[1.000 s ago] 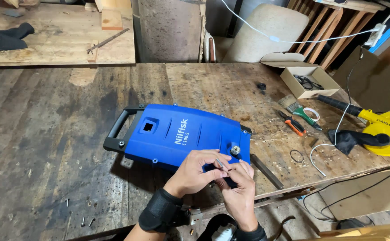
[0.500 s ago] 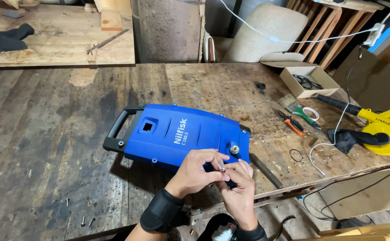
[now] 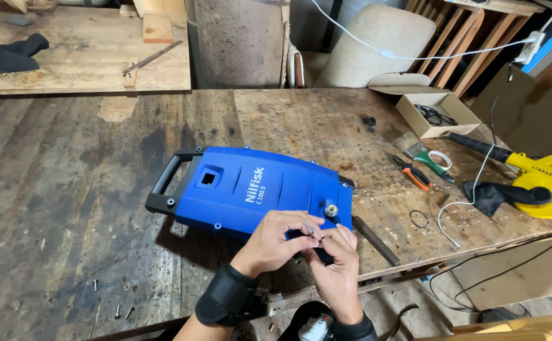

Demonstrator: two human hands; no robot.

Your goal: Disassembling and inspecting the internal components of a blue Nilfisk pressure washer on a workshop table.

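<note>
A blue pressure washer body (image 3: 257, 189) with a black handle (image 3: 165, 186) lies flat on the worn wooden workbench (image 3: 67, 208). Both hands meet over its near right corner, beside a brass fitting (image 3: 331, 210). My left hand (image 3: 277, 239), wearing a black wrist brace, pinches a small metal screw (image 3: 308, 228) between thumb and fingers. My right hand (image 3: 335, 268) touches the same small part with its fingertips. What lies under the hands is hidden.
Loose screws (image 3: 121, 309) lie near the bench's front left edge. To the right lie orange pliers (image 3: 413, 173), a tape roll (image 3: 439, 160), a paintbrush (image 3: 408, 144), a cardboard box (image 3: 436, 113), a yellow blower (image 3: 544, 183) and cables. A black metal bar (image 3: 374, 240) lies beside the washer.
The hands stay at the washer's near right corner. The fingers have shifted slightly on the small screw; the washer has not moved.
</note>
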